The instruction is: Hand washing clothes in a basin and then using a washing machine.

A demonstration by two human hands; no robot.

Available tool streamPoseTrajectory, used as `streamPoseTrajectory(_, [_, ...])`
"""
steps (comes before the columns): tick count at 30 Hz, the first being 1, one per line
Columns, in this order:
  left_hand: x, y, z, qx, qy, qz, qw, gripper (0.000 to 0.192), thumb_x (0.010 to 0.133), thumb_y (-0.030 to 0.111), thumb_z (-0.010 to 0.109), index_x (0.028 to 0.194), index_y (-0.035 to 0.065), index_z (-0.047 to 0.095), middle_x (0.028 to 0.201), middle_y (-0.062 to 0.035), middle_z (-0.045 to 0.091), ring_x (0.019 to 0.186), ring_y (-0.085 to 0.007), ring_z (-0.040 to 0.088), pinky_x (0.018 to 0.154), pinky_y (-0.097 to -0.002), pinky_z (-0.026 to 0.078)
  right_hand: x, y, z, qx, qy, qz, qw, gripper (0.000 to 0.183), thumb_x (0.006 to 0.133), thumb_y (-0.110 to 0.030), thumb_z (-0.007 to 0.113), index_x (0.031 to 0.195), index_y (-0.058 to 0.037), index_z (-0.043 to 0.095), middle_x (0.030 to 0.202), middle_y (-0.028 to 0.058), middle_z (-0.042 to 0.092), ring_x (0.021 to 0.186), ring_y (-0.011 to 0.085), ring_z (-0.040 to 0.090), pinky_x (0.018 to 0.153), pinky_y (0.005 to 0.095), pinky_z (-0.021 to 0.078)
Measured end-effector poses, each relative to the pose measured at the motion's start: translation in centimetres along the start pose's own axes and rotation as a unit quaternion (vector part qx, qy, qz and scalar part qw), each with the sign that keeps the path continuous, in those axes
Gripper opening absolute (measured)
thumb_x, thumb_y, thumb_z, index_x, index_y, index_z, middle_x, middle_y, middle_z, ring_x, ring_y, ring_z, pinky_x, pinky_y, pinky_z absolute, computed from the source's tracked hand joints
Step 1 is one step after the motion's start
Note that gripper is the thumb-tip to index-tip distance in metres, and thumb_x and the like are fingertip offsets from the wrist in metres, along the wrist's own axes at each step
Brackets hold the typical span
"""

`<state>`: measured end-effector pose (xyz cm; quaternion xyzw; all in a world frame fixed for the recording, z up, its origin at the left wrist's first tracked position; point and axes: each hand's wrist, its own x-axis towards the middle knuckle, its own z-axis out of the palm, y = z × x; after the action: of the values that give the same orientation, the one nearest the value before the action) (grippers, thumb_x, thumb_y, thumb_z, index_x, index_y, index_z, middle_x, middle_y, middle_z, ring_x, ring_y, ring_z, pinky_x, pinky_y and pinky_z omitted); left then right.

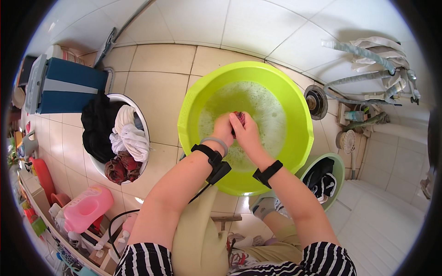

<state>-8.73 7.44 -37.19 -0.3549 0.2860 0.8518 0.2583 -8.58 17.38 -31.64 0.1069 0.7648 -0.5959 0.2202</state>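
Both of my hands are together over the middle of a lime-green plastic basin (193, 103), which holds soapy water (271, 110) with foam on its surface. My left hand (223, 128) is closed around a small dark red and black patterned cloth (239, 118). My right hand (248, 132) grips the same cloth from the other side, its thumb pointing up across it. Most of the cloth is hidden by my fingers, so its shape cannot be told. A black strap is on each wrist, and a grey band is on the left one.
To the left, a white enamel-look basin (146, 126) holds black clothing (98, 132), white cloth (134, 139) and red-brown patterned cloth (123, 168). A blue bin (70, 84) and pink jug (89, 208) stand nearby. At right are a pale green bucket (340, 172) with dark clothes, a floor drain (315, 102) and hoses (362, 55).
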Motion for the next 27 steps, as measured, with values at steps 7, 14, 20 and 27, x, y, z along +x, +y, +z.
streamPoseTrajectory(7, [-0.4,3.2,3.6,0.165,0.225,0.042,0.959,0.039,0.093,0.019,0.046,0.131,0.006,0.045,0.123,-0.01,0.053,0.103,-0.024,0.056,0.088,-0.0343,0.045,6.3,9.1,-4.8,-0.2,0.159,0.021,0.967,0.045,0.086,-0.027,0.064,0.115,0.0036,0.046,0.1,0.0241,0.059,0.086,0.0372,0.059,0.075,0.0407,0.0476])
streamPoseTrajectory(14, [1.3,0.9,1.0,0.419,0.09,0.13,0.894,0.077,0.072,0.007,0.062,0.141,0.0038,0.03,0.144,-0.0189,0.031,0.133,-0.0312,0.03,0.109,-0.0466,0.025,4.8,5.7,-4.7,-0.318,0.006,-0.039,0.947,0.05,0.073,-0.008,0.069,0.117,0.0021,0.046,0.108,0.0244,0.057,0.093,0.0392,0.058,0.078,0.0395,0.0483])
streamPoseTrajectory(20, [0.8,-0.4,2.9,0.665,0.001,0.295,0.686,0.084,0.065,0.023,0.079,0.135,0.0136,0.036,0.145,-0.0202,0.028,0.135,-0.0442,0.023,0.107,-0.0526,0.028,1.5,-7.7,-6.8,-0.263,-0.068,-0.116,0.955,0.033,0.074,-0.011,0.071,0.102,-0.0007,0.056,0.088,0.0102,0.062,0.082,0.0194,0.061,0.075,0.0298,0.0494])
streamPoseTrajectory(27, [-0.1,1.5,4.1,0.485,-0.126,0.243,0.831,0.052,0.066,0.024,0.081,0.109,0.0067,0.056,0.118,-0.0135,0.053,0.106,-0.0263,0.05,0.09,-0.038,0.041,2.8,-13.5,-9.2,-0.151,-0.12,-0.095,0.977,0.023,0.08,-0.011,0.069,0.096,0.0012,0.059,0.084,0.0032,0.063,0.076,0.0097,0.059,0.07,0.0238,0.0484])
